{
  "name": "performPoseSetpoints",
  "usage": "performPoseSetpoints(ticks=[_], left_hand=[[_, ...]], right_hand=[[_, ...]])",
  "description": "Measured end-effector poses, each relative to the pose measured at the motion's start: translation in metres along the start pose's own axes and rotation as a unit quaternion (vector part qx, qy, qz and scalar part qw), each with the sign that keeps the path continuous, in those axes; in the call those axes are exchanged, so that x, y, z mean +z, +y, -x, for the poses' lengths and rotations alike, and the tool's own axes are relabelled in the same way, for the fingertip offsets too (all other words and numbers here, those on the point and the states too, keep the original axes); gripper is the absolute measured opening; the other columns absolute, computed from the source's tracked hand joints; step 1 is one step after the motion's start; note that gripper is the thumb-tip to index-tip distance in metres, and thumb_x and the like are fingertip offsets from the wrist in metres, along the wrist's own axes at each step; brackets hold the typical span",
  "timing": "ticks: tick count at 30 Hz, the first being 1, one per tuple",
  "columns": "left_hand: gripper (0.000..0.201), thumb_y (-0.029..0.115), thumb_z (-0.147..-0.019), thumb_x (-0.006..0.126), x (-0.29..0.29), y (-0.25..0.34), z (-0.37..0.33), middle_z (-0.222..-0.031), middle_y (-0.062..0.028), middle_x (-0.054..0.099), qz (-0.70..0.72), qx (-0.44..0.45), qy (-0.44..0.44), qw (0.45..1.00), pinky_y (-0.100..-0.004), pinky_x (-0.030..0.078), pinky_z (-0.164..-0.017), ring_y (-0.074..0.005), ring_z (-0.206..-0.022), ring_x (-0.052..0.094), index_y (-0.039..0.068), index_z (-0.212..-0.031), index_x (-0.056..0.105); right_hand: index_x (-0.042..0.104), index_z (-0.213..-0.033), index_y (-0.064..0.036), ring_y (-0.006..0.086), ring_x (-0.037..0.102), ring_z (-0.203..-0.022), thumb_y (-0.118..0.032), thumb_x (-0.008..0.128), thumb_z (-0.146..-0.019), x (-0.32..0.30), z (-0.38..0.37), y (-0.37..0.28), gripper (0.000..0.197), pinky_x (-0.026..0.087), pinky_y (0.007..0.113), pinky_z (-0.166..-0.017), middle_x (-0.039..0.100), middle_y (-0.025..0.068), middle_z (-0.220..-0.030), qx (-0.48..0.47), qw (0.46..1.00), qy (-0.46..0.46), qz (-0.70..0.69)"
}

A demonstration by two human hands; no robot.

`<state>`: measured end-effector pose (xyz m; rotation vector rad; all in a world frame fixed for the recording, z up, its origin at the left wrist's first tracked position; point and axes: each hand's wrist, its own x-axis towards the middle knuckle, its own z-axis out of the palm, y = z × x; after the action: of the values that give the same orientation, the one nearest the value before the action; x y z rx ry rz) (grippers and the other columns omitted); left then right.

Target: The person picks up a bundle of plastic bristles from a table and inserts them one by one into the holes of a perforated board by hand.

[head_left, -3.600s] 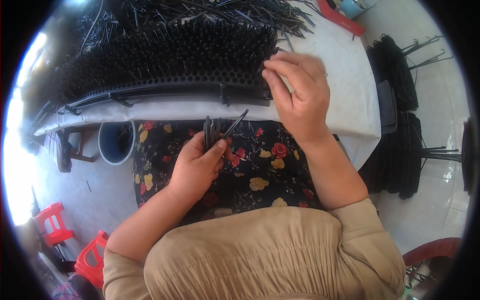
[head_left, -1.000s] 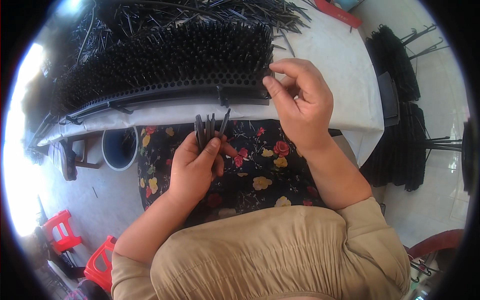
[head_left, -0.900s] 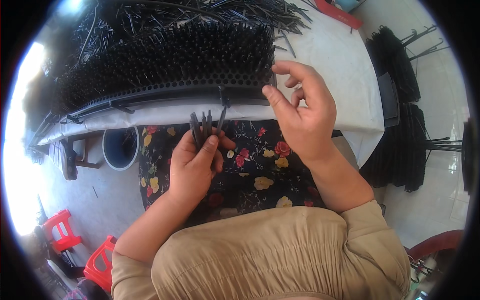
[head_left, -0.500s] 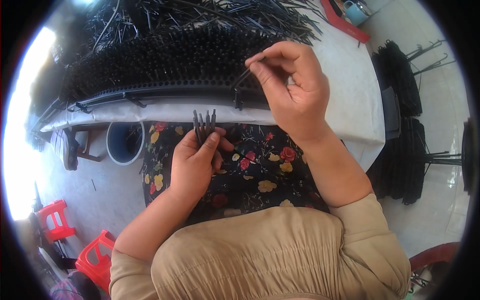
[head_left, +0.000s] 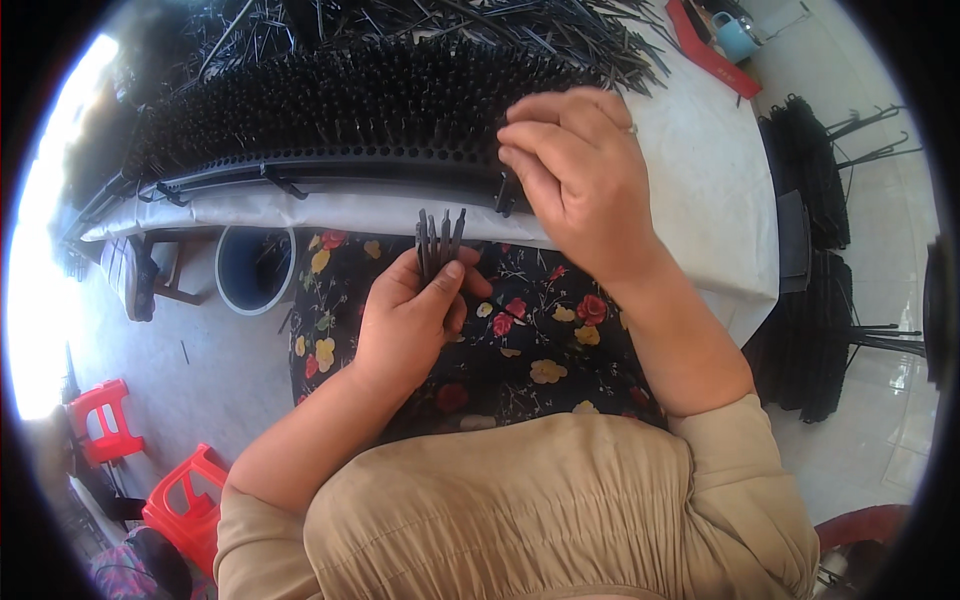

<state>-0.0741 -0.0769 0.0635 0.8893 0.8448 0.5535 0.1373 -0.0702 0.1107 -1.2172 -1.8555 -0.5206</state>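
My left hand (head_left: 408,318) is closed around a small bunch of thin black rods (head_left: 438,243). Their tips point up, just in front of the table edge. Across from it, my right hand (head_left: 590,185) is at the right front of a long black perforated rack (head_left: 300,157). Its thumb and fingertips are bent close together, and whatever they may pinch is hidden. Dense rows of upright black rods (head_left: 350,100) fill the rack, while open holes show along its front strip.
Loose black sticks (head_left: 480,30) lie piled behind the rack on the white-covered table (head_left: 700,190). A red tray (head_left: 710,50) and a blue mug (head_left: 737,37) are at far right. Dark bundles (head_left: 820,330) hang beyond. A bucket (head_left: 257,270) and red stools (head_left: 190,500) stand left.
My right hand has lowered slightly toward the rack's front strip, and the thin black rod it pinched no longer shows. My left hand with its bunch has shifted slightly right and up.
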Motion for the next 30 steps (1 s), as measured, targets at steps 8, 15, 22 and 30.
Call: performPoseSetpoints(ticks=[8,15,22,30], left_hand=[[0.019,0.013,-0.102,0.049,0.003,0.005,0.003,-0.092,-0.0066,0.068,0.025,0.009,-0.062,0.998,-0.0184,0.037,-0.051,-0.0046,-0.061,0.048,0.003,-0.116,0.058],[0.022,0.012,-0.102,0.047,0.002,-0.001,0.0,-0.089,-0.0088,0.066,-0.002,-0.011,-0.041,0.999,-0.0176,0.032,-0.047,-0.0036,-0.053,0.04,0.0,-0.117,0.058],[0.019,0.011,-0.102,0.048,0.001,0.002,0.0,-0.086,-0.0054,0.066,-0.004,-0.03,-0.048,0.998,-0.0181,0.036,-0.052,-0.0033,-0.058,0.041,-0.001,-0.114,0.058],[0.022,0.011,-0.102,0.048,0.002,-0.001,-0.004,-0.087,-0.0072,0.066,-0.02,-0.025,-0.04,0.999,-0.0173,0.031,-0.046,-0.0035,-0.052,0.039,0.0,-0.117,0.058]], right_hand=[[0.062,-0.104,0.0,0.0082,0.064,-0.081,0.005,0.072,-0.083,-0.01,0.014,-0.036,0.024,0.051,0.021,-0.071,0.068,0.0052,-0.087,0.396,0.834,-0.099,-0.37],[0.062,-0.091,-0.0079,0.0187,0.065,-0.067,0.003,0.074,-0.077,-0.016,-0.006,0.005,0.021,0.049,0.029,-0.062,0.067,0.0035,-0.075,0.089,0.99,0.079,-0.073],[0.065,-0.091,-0.0095,0.0239,0.062,-0.067,0.0,0.076,-0.072,-0.013,-0.009,0.01,0.024,0.049,0.032,-0.061,0.066,0.0026,-0.075,0.043,0.997,0.064,-0.015],[0.069,-0.084,-0.0094,0.0234,0.062,-0.081,-0.003,0.078,-0.066,-0.008,-0.007,0.016,0.022,0.05,0.033,-0.071,0.068,0.002,-0.081,-0.031,0.999,-0.005,0.019]])
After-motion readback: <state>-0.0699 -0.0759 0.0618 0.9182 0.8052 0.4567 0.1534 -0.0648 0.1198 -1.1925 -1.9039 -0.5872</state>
